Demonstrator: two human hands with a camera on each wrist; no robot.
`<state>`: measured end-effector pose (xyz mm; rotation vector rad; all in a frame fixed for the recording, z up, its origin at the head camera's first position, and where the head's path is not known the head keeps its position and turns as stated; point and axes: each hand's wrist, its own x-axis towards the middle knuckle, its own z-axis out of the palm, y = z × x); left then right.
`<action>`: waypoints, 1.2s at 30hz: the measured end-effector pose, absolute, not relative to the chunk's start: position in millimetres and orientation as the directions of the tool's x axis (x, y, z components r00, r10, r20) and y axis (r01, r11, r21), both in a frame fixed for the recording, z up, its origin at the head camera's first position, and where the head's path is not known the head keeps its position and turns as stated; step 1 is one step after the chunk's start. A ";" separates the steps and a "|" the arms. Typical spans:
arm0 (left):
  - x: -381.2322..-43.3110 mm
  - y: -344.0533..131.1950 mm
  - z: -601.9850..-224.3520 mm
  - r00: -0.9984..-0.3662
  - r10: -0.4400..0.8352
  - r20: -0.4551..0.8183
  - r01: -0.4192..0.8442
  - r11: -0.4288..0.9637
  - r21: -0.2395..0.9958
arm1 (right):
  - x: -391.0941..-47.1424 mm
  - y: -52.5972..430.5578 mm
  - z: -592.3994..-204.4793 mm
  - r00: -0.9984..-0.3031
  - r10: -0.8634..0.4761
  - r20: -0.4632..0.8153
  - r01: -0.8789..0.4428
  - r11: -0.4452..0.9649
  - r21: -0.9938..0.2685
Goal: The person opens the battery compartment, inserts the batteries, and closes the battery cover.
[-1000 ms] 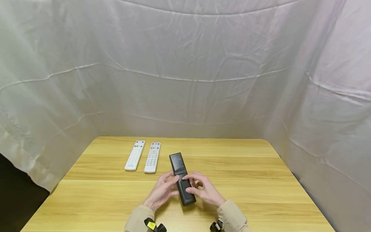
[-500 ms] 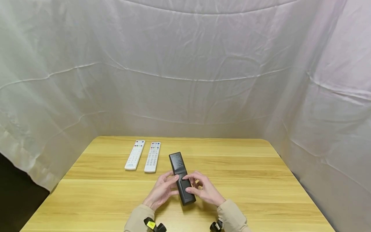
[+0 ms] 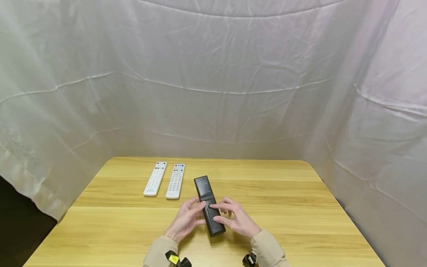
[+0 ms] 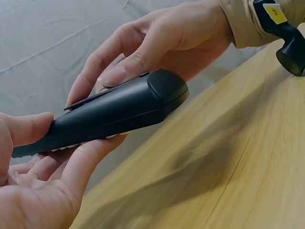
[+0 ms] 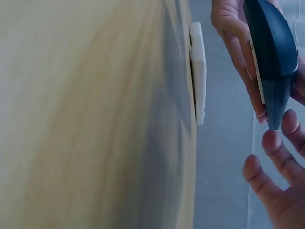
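A black remote control [image 3: 205, 186], its back facing up, is held over the table by my left hand [image 3: 185, 219], thumb on one edge and fingers underneath. My right hand [image 3: 238, 218] pinches the battery cover [image 4: 90, 98] on the remote's back, index fingertip at the cover's upper end and thumb on its face. Seen from the left wrist, the cover stands slightly raised from the body at the index finger's end. Pale buttons show along the remote's underside there. What lies beneath the cover is hidden.
Two white remotes, one at far left [image 3: 155, 178] and another beside it [image 3: 175, 181], lie buttons up on the wooden table [image 3: 283, 207]. Grey-white cloth [image 3: 213, 111] hangs around the back and sides. Each wrist wears a small black camera mount.
My right index finger has straightened a little, and its tip stays near the cover's upper end. The left hand and the black remote have hardly moved.
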<state>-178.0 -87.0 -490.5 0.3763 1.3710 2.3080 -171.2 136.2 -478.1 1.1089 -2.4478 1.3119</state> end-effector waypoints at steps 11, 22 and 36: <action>-178.1 -86.0 -496.2 -0.882 0.471 0.000 -0.225 -0.421 0.879 | -169.4 138.8 -476.4 -0.674 -0.585 0.451 -0.734 0.460 -0.500; -179.0 -83.7 -496.8 -0.876 0.480 -0.047 -0.266 -0.400 0.877 | -169.4 139.3 -474.0 -0.730 -0.560 0.393 -0.660 0.425 -0.620; -176.8 -86.9 -491.5 -0.801 0.598 -0.006 -0.362 -0.478 0.800 | -172.6 139.7 -472.9 -0.781 -0.504 0.370 -0.568 0.326 -0.756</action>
